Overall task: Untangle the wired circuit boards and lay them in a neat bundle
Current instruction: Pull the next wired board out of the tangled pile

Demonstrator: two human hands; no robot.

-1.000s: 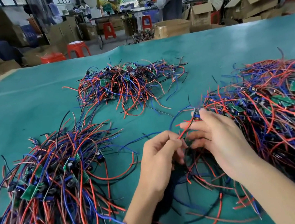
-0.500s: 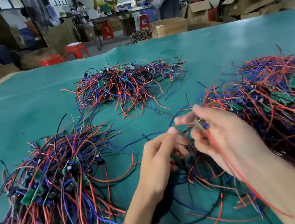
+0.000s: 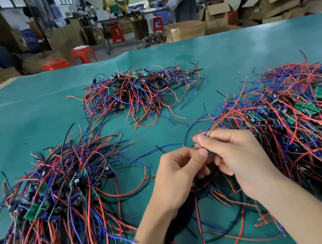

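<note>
Both hands, left (image 3: 182, 173) and right (image 3: 233, 152), pinched one wired board's (image 3: 210, 154) leads at frame centre. Previously they were slightly apart; piles unchanged.

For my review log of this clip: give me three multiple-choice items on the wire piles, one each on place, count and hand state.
1. Where is the smallest pile?
A. far centre
B. near left
C. near right

2. How many separate piles lie on the green mat?
A. two
B. three
C. five

3. What are the hands doing?
A. both lie flat
B. both pinch wires
C. one points

Key: A, it lies beyond the left pile and right pile; B, three heaps show; B, left hand and right hand curl their fingers round wires between them.
</note>
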